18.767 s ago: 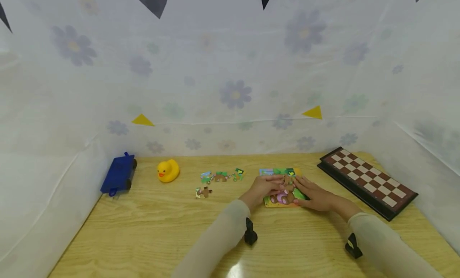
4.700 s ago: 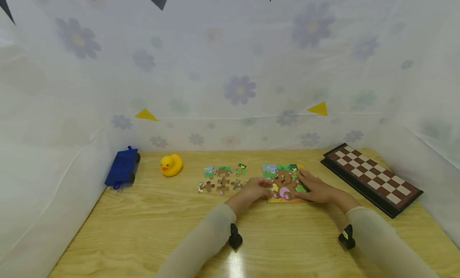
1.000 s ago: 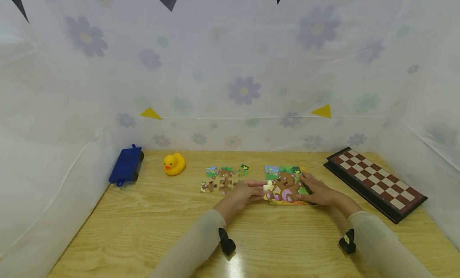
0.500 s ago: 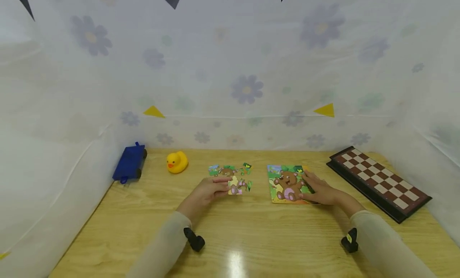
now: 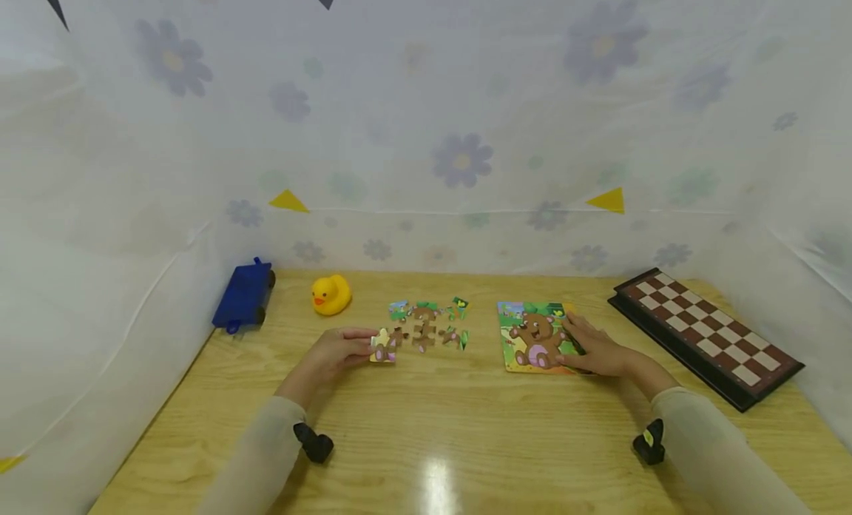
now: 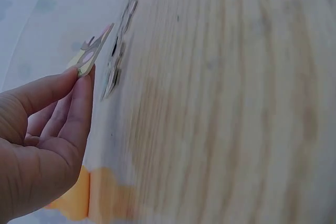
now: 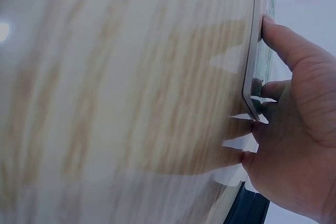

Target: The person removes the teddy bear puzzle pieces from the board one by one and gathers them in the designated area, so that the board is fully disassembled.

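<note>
My left hand (image 5: 336, 356) pinches a jigsaw piece (image 5: 382, 348) between thumb and fingertips, at the near left corner of a group of loose pieces. In the left wrist view this jigsaw piece (image 6: 90, 56) is tilted and held above the table. The loose pieces (image 5: 424, 337) lie in two rough rows with gaps, showing parts of a brown bear. To the right lies a puzzle board (image 5: 535, 345) with a bear picture. My right hand (image 5: 599, 352) rests on its right side, thumb on the face and fingers loosely extended along the edge. That hand covers part of the board.
A yellow rubber duck (image 5: 330, 294) stands left of the loose pieces. Farther left is a blue toy cart (image 5: 245, 297). A folded checkered board (image 5: 705, 334) lies slanted at the right edge of the wooden table (image 5: 452, 426). A flowered white cloth (image 5: 373, 130) closes the back.
The left hand has carried its jigsaw piece leftward from the puzzle board to the loose pieces' near left corner. More loose pieces lie there than 18.8 seconds ago. The right hand has stayed put.
</note>
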Available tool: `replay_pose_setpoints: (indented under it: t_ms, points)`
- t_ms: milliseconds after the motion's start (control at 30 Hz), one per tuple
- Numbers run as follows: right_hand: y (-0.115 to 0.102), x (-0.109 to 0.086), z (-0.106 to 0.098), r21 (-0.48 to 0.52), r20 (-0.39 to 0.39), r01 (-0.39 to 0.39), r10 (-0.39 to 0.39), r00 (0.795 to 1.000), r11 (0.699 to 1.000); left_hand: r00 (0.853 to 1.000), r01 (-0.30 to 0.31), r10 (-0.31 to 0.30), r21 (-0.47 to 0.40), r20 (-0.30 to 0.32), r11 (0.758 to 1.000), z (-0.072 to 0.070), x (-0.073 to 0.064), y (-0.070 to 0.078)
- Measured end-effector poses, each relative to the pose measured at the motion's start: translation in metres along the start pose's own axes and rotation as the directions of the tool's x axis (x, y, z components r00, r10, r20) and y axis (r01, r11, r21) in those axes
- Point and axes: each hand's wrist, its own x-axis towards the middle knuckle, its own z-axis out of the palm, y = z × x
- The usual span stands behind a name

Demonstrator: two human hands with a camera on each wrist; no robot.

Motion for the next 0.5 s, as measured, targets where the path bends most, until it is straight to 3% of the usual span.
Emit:
replay_pose_setpoints:
  t_ms: [233, 500]
  points:
    - [0.001, 0.0, -0.001, 0.004, 0.006, -0.023, 0.023, 1.0, 1.0, 1.0, -0.012, 0.013, 0.039, -0.019, 0.999, -0.021, -0.005, 0.0]
    - [0.002, 0.0, 0.001, 0.005, 0.006, -0.023, 0.023, 1.0, 1.0, 0.996, 0.016, -0.004, 0.145, -0.087, 0.989, -0.026, -0.01, 0.001]
